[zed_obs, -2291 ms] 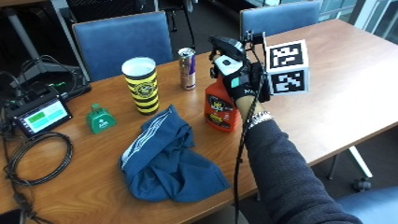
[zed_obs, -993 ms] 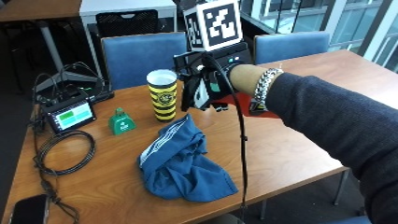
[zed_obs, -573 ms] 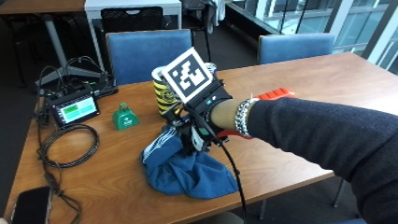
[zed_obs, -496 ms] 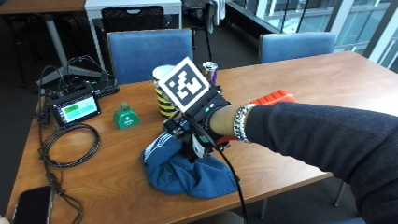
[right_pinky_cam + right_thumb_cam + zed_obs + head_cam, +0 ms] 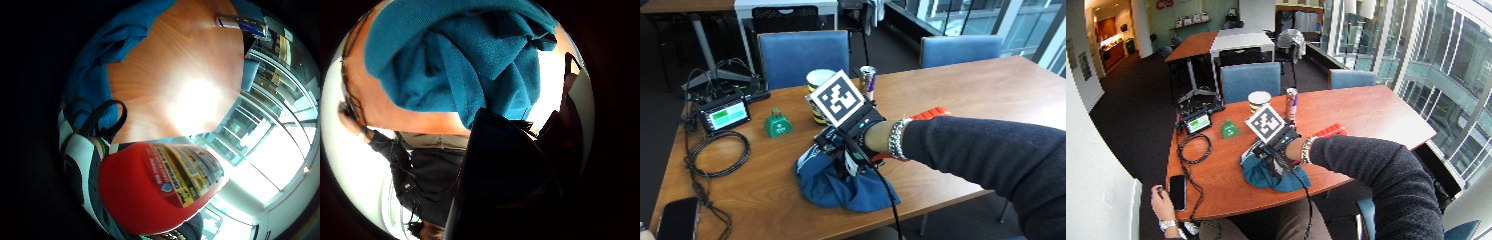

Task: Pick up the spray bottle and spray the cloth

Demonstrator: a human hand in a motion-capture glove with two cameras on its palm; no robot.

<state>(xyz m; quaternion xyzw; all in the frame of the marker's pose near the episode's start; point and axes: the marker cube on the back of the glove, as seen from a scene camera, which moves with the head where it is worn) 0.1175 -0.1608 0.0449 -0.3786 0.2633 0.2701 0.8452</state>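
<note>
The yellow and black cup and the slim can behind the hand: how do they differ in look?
The cup is wider, with a yellow and black pattern and a pale lid; the can is narrow and silvery with a purple part. In the outside view the marker hides more of the cup than of the can. Both stand upright on the table.

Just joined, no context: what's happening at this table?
A person's gloved right hand holds a red spray bottle, tipped on its side, over a crumpled blue cloth on the wooden table. The bottle's base sticks out behind the wrist. A yellow cup, a can and a small green bell stand behind, untouched. No spray is visible.
</note>
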